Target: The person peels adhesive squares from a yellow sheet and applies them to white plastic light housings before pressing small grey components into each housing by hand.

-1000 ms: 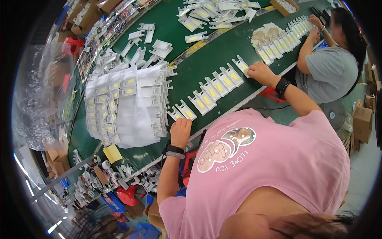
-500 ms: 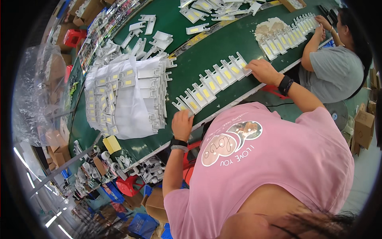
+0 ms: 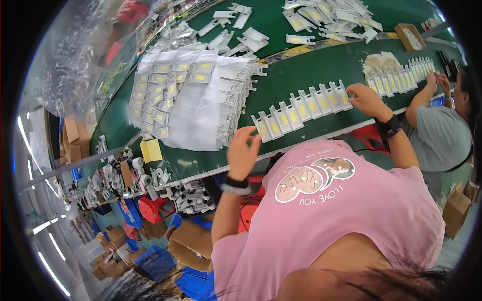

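A slanting row of flat white plastic pieces with yellow rectangles [image 3: 302, 109] lies side by side, overlapping, on the green table [image 3: 201, 163] in front of me. At the row's left end is my left hand [image 3: 242, 154], thumb and fingers apart, nothing visible in it. By the right end, my right hand [image 3: 370, 102] has its fingers curved and spread apart, close to the last piece; whether it touches that piece I cannot tell. To the left stands a stack of similar pieces [image 3: 200, 78] layered with white sheets [image 3: 193, 113].
Loose pieces lie in piles [image 3: 329, 17] across the far side. A co-worker in a grey shirt [image 3: 444, 133] handles another row [image 3: 401, 78] at the right. A yellow pad [image 3: 151, 150] lies near the table's front edge. A small carton [image 3: 409, 36] is at far right.
The view has swung, shifting the scene rightward. My left hand has parted its fingers and come away from the row's left end. My right hand has drawn slightly off the right end.
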Demonstrator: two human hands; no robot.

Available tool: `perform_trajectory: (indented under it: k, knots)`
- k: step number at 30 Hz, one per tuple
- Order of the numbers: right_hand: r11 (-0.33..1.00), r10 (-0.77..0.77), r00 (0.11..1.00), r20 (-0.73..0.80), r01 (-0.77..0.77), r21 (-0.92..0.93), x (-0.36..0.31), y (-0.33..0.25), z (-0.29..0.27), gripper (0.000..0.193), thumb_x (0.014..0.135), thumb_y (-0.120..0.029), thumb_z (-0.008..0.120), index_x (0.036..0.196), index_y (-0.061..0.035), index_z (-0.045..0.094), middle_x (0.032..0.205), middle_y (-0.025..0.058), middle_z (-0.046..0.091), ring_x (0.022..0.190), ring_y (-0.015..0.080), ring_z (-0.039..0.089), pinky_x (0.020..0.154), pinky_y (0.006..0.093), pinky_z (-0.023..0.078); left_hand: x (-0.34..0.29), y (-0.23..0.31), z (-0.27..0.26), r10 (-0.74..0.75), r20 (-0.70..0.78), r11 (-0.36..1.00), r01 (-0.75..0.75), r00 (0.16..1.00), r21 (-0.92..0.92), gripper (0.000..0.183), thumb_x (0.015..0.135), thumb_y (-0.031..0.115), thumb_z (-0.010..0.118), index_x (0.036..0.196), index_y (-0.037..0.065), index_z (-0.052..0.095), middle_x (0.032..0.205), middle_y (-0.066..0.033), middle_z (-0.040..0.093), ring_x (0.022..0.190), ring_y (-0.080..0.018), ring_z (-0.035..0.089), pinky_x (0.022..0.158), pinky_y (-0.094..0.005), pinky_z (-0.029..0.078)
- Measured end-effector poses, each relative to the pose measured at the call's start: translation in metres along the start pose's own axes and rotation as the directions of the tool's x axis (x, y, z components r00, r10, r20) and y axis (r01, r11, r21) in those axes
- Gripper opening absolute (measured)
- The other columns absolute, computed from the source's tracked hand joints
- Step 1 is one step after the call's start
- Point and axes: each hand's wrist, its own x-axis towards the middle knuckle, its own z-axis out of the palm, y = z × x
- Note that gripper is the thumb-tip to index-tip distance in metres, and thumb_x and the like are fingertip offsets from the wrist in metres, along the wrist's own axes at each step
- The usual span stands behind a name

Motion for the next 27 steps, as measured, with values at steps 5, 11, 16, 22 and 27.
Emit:
perform_trajectory:
  k: [5,11,16,22,27]
  knots:
    - [0.835,-0.55,0.835,-0.006,0.55,-0.023,0.054,-0.138,-0.061,0.024,0.082,-0.021,0.065,0.101,-0.0059,0.061,0.093,0.0113,0.061,0.089,0.0315,0.059,0.078,0.0407,0.047,0.059,-0.002,-0.118,0.02,-0.231,0.999,-0.026,0.973,-0.021,0.022,0.089,0.016,0.062,0.105,0.0,0.065,0.088,-0.0093,0.068,0.076,-0.0166,0.064,0.07,-0.0271,0.05]
    - [0.735,-0.672,0.706,-0.222,0.671,-0.092,0.207,-0.271,0.017,0.016,0.085,-0.027,0.057,0.08,-0.0122,0.062,0.073,0.0068,0.065,0.072,0.0291,0.064,0.069,0.0436,0.046,0.177,-0.06,-0.099,0.253,-0.243,0.925,-0.16,0.937,0.345,0.016,0.084,0.018,0.063,0.093,0.005,0.067,0.086,-0.0117,0.069,0.082,-0.0292,0.066,0.07,-0.0401,0.052]
    - [0.686,-0.655,0.75,-0.088,0.542,-0.485,0.281,-0.283,0.091,0.01,0.08,-0.022,0.06,0.082,-0.0153,0.067,0.077,0.0051,0.067,0.081,0.0255,0.065,0.071,0.0421,0.044,0.203,-0.067,-0.069,0.187,-0.245,0.74,0.028,0.951,0.672,0.014,0.083,0.021,0.062,0.089,0.01,0.066,0.091,-0.0091,0.067,0.087,-0.0298,0.065,0.07,-0.0429,0.053]
    - [0.562,-0.753,0.657,-0.037,0.613,-0.556,0.305,-0.276,0.113,0.008,0.077,-0.019,0.059,0.074,-0.0149,0.066,0.076,0.0049,0.065,0.082,0.0235,0.063,0.069,0.039,0.048,0.195,-0.058,-0.079,0.151,-0.145,0.719,-0.008,0.978,0.695,0.01,0.084,0.016,0.057,0.09,0.01,0.062,0.093,-0.0085,0.063,0.085,-0.0296,0.065,0.069,-0.0428,0.053]
    - [0.566,-0.779,0.626,-0.04,0.674,-0.475,0.288,-0.267,0.077,0.007,0.078,-0.016,0.06,0.081,-0.0108,0.063,0.081,0.0064,0.064,0.084,0.027,0.063,0.069,0.041,0.049,0.162,-0.028,-0.099,0.354,-0.189,0.741,-0.151,0.916,0.655,0.004,0.084,0.014,0.058,0.086,0.011,0.06,0.086,-0.0078,0.06,0.077,-0.0303,0.063,0.062,-0.0418,0.05]
